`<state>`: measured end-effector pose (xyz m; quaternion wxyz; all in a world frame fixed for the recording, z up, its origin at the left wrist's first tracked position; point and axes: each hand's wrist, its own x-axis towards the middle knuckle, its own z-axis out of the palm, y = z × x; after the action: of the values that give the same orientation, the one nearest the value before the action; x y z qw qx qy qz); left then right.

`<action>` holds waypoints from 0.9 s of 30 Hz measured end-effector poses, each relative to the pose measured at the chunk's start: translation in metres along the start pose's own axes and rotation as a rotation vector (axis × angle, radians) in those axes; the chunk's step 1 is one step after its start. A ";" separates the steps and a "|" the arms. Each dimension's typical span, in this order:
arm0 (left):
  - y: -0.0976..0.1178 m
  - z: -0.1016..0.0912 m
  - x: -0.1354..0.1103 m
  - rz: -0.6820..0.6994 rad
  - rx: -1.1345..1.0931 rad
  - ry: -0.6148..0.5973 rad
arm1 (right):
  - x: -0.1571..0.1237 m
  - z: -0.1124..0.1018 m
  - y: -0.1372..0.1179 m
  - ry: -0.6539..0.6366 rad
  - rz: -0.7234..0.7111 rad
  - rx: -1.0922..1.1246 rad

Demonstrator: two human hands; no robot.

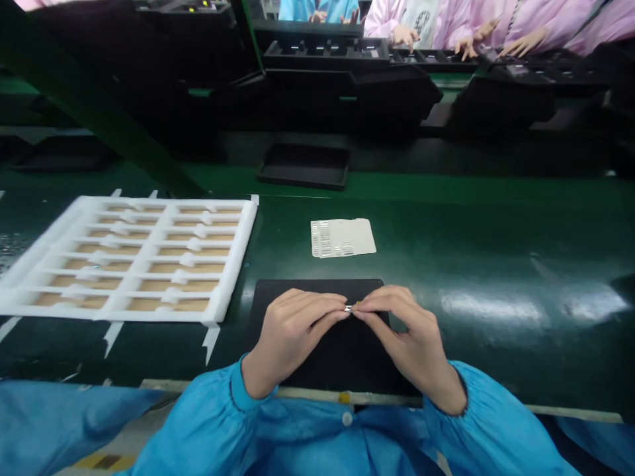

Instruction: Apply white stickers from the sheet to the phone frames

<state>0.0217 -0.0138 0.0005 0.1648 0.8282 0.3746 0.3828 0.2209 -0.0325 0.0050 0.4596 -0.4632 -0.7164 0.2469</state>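
Between my fingertips, above a black mat (322,363), is a small shiny metallic piece (349,309) with a bit of yellow by its right end. My left hand (297,324) pinches its left side with thumb and fingers. From the other side my right hand (404,327) pinches the right end. Most of the piece is covered by the fingers, so its kind does not show. Beyond the mat lies a pale sheet (352,237) with rows of small silvery strips, mostly along its left side.
At the left a white foam frame (169,258) with several slots is taped to the green table (496,251). A shallow black tray (303,166) sits farther back. Across the line, people's hands (405,36) work over black trays (327,51). A dark green post (114,125) slants at left.
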 end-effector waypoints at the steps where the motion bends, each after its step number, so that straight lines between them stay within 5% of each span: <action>1: 0.000 0.000 0.000 0.013 -0.003 -0.004 | -0.001 0.001 0.001 0.017 0.013 0.009; 13: -0.002 -0.001 -0.003 0.061 0.103 -0.033 | -0.023 0.006 0.016 0.109 0.075 0.083; 21: 0.005 -0.005 0.008 0.040 0.172 -0.164 | -0.025 0.007 0.019 0.067 -0.141 -0.041; 27: -0.004 -0.004 -0.001 0.109 0.127 -0.121 | -0.030 0.007 0.023 0.036 -0.280 -0.220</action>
<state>0.0163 -0.0120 0.0008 0.1130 0.8779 0.3417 0.3159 0.2290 -0.0480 -0.0294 0.4489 -0.4108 -0.7881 0.0924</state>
